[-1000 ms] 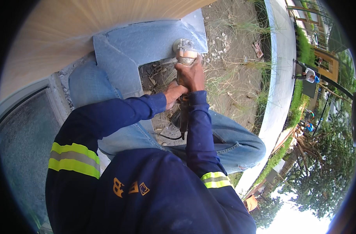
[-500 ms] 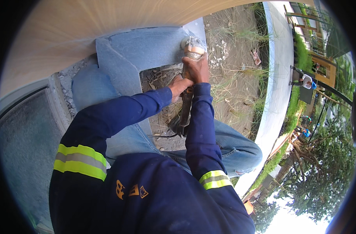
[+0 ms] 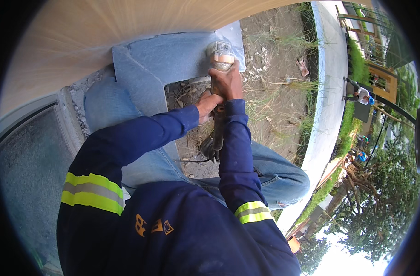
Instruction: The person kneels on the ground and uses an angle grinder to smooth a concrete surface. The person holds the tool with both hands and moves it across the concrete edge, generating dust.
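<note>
Both my hands grip an angle grinder (image 3: 223, 59) with a dusty, pale orange and silver head. My right hand (image 3: 230, 82) is wrapped round its body just behind the head. Lower down, my left hand (image 3: 206, 105) is closed on the body, its fingers close against the right hand. The grinder's head lies over the far right part of a blue-grey stone slab (image 3: 173, 54); its disc is mostly hidden beneath it. A dark cord (image 3: 191, 161) trails from the tool's rear end near my legs.
A tan wall (image 3: 127, 23) rises along the slab's far edge. Soil with dry grass (image 3: 274, 101) lies to the right, bordered by a pale concrete strip (image 3: 327, 92). A glass panel (image 3: 35, 175) stands at left. Far right, a person in a blue helmet (image 3: 364, 95) stands near trees.
The grinder's head has shifted slightly to the left across the slab, with both hands moving along with it. My grip on it is unchanged.
</note>
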`<action>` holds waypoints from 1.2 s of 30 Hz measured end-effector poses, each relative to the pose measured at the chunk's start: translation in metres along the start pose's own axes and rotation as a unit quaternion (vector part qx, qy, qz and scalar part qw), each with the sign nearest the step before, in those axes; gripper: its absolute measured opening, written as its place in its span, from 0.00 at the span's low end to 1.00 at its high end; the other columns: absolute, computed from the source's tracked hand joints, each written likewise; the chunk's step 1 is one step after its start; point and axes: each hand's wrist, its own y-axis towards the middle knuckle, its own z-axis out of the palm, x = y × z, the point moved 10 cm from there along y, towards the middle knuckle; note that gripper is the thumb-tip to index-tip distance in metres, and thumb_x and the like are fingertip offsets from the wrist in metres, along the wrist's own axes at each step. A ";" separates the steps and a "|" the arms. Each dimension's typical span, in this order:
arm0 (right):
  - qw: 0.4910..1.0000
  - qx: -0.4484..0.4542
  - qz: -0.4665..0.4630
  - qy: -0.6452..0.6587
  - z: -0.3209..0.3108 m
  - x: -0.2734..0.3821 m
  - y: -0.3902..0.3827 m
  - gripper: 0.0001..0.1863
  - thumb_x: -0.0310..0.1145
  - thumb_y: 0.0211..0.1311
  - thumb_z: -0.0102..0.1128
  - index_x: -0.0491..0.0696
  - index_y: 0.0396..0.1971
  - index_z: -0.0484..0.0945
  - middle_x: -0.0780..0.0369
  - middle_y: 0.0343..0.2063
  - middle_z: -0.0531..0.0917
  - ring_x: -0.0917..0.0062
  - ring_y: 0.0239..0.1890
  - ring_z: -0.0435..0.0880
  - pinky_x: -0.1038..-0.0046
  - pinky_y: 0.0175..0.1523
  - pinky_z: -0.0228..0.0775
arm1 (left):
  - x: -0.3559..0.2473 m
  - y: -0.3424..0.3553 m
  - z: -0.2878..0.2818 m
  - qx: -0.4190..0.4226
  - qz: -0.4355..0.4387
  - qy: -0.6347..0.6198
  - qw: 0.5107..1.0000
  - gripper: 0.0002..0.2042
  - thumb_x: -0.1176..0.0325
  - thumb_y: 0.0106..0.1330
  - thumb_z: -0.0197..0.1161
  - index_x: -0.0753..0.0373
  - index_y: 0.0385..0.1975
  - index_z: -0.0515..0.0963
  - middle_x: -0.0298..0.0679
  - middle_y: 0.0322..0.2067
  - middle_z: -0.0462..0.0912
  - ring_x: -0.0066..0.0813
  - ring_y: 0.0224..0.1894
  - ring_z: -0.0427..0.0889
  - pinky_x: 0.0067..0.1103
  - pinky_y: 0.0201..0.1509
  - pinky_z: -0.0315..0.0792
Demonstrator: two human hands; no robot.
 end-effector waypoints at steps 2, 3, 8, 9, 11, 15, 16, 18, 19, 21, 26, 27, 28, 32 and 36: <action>1.000 0.018 -0.010 0.023 0.005 0.002 -0.006 0.43 0.42 0.47 0.72 0.37 0.62 0.64 0.38 0.41 0.85 0.44 0.46 0.86 0.55 0.52 0.77 | -0.002 -0.007 -0.004 -0.008 0.028 0.017 0.999 0.17 0.70 0.61 0.62 0.63 0.50 0.76 0.37 0.38 0.83 0.30 0.40 0.81 0.33 0.43 0.74; 0.999 0.019 -0.017 0.031 0.005 0.002 -0.008 0.43 0.42 0.47 0.72 0.37 0.62 0.64 0.38 0.41 0.85 0.43 0.46 0.86 0.55 0.52 0.77 | 0.000 -0.007 -0.004 -0.002 0.024 0.017 1.000 0.17 0.70 0.60 0.62 0.63 0.50 0.76 0.37 0.38 0.83 0.30 0.40 0.81 0.34 0.43 0.74; 0.999 -0.004 0.021 0.024 -0.006 -0.004 -0.007 0.42 0.43 0.47 0.72 0.37 0.60 0.65 0.38 0.41 0.85 0.43 0.44 0.86 0.54 0.52 0.77 | 0.006 0.005 0.000 0.022 -0.001 0.014 1.000 0.16 0.72 0.60 0.61 0.64 0.49 0.76 0.38 0.39 0.83 0.32 0.41 0.82 0.33 0.43 0.74; 1.000 -0.005 0.030 -0.006 -0.007 -0.006 -0.005 0.42 0.43 0.47 0.72 0.38 0.60 0.65 0.38 0.41 0.85 0.43 0.45 0.86 0.54 0.52 0.77 | 0.004 0.004 0.001 0.014 -0.001 0.004 1.000 0.16 0.72 0.60 0.61 0.64 0.49 0.76 0.38 0.39 0.83 0.32 0.41 0.82 0.33 0.43 0.74; 1.000 0.001 0.003 0.000 -0.002 0.000 -0.005 0.42 0.44 0.47 0.72 0.39 0.60 0.65 0.38 0.41 0.85 0.43 0.45 0.86 0.54 0.52 0.77 | 0.002 -0.001 -0.001 -0.006 -0.003 -0.016 1.000 0.16 0.72 0.60 0.61 0.64 0.49 0.76 0.38 0.39 0.83 0.32 0.41 0.82 0.33 0.42 0.74; 0.999 0.023 -0.008 0.037 0.010 -0.001 -0.008 0.42 0.43 0.47 0.72 0.40 0.60 0.65 0.38 0.42 0.85 0.43 0.45 0.86 0.55 0.52 0.77 | 0.002 -0.007 -0.006 0.003 0.026 -0.001 1.000 0.16 0.72 0.61 0.61 0.64 0.49 0.77 0.38 0.39 0.84 0.32 0.40 0.83 0.33 0.42 0.75; 0.998 0.027 -0.009 0.048 0.011 -0.003 -0.009 0.41 0.43 0.47 0.72 0.40 0.60 0.65 0.38 0.42 0.85 0.44 0.45 0.86 0.55 0.52 0.77 | 0.004 -0.004 -0.004 0.013 0.029 0.003 0.999 0.16 0.71 0.61 0.61 0.64 0.49 0.77 0.38 0.39 0.84 0.32 0.40 0.83 0.33 0.42 0.75; 0.999 0.012 0.002 0.042 0.003 -0.002 -0.009 0.42 0.41 0.46 0.75 0.37 0.58 0.66 0.42 0.41 0.86 0.53 0.42 0.88 0.61 0.48 0.79 | 0.008 0.003 -0.007 0.013 0.028 0.009 0.999 0.16 0.71 0.61 0.61 0.63 0.50 0.77 0.38 0.39 0.84 0.31 0.39 0.83 0.33 0.42 0.75; 0.999 0.005 0.008 0.040 -0.001 -0.001 -0.009 0.42 0.41 0.45 0.77 0.36 0.57 0.67 0.44 0.41 0.86 0.57 0.41 0.88 0.63 0.46 0.80 | 0.011 0.008 -0.009 0.005 0.021 0.013 1.000 0.16 0.71 0.61 0.61 0.63 0.50 0.77 0.38 0.38 0.84 0.31 0.39 0.83 0.33 0.42 0.75; 1.000 -0.010 0.022 0.010 -0.008 -0.012 -0.002 0.42 0.41 0.45 0.76 0.36 0.57 0.67 0.45 0.40 0.86 0.56 0.40 0.88 0.63 0.47 0.80 | 0.012 0.010 0.001 0.012 0.004 0.007 1.000 0.16 0.71 0.61 0.61 0.63 0.49 0.77 0.37 0.38 0.85 0.30 0.39 0.83 0.33 0.42 0.75; 1.000 0.011 0.003 -0.013 0.000 0.006 -0.009 0.41 0.43 0.47 0.72 0.37 0.58 0.65 0.37 0.41 0.85 0.42 0.44 0.86 0.54 0.51 0.78 | 0.008 -0.001 -0.004 0.004 0.000 -0.018 1.000 0.16 0.70 0.61 0.61 0.62 0.50 0.78 0.37 0.38 0.85 0.30 0.40 0.83 0.33 0.44 0.75; 1.000 0.017 -0.006 -0.011 0.004 0.006 -0.010 0.41 0.43 0.48 0.72 0.37 0.58 0.65 0.36 0.41 0.85 0.41 0.44 0.86 0.54 0.51 0.77 | 0.007 -0.002 -0.004 0.009 0.007 -0.019 1.000 0.16 0.70 0.61 0.61 0.62 0.50 0.77 0.37 0.39 0.85 0.30 0.40 0.84 0.33 0.44 0.75; 1.000 0.022 -0.016 -0.009 0.006 0.006 -0.010 0.41 0.43 0.48 0.72 0.37 0.58 0.65 0.36 0.41 0.85 0.41 0.44 0.86 0.54 0.52 0.77 | 0.007 -0.004 -0.003 0.014 0.013 -0.021 1.000 0.16 0.70 0.61 0.61 0.62 0.50 0.77 0.37 0.39 0.85 0.31 0.41 0.84 0.33 0.45 0.75; 1.000 -0.003 0.002 0.015 -0.006 -0.002 -0.013 0.41 0.43 0.48 0.72 0.37 0.58 0.64 0.37 0.40 0.85 0.42 0.44 0.86 0.53 0.52 0.77 | 0.009 0.002 0.001 0.020 0.022 -0.001 1.000 0.16 0.71 0.61 0.61 0.62 0.50 0.77 0.37 0.40 0.85 0.31 0.42 0.84 0.35 0.47 0.76; 0.999 -0.008 0.034 -0.023 -0.010 -0.009 -0.010 0.40 0.43 0.48 0.72 0.38 0.57 0.65 0.38 0.40 0.85 0.42 0.44 0.86 0.53 0.52 0.77 | 0.018 0.008 0.001 0.014 -0.013 -0.012 1.000 0.16 0.70 0.61 0.61 0.62 0.50 0.77 0.37 0.40 0.85 0.32 0.43 0.84 0.37 0.47 0.76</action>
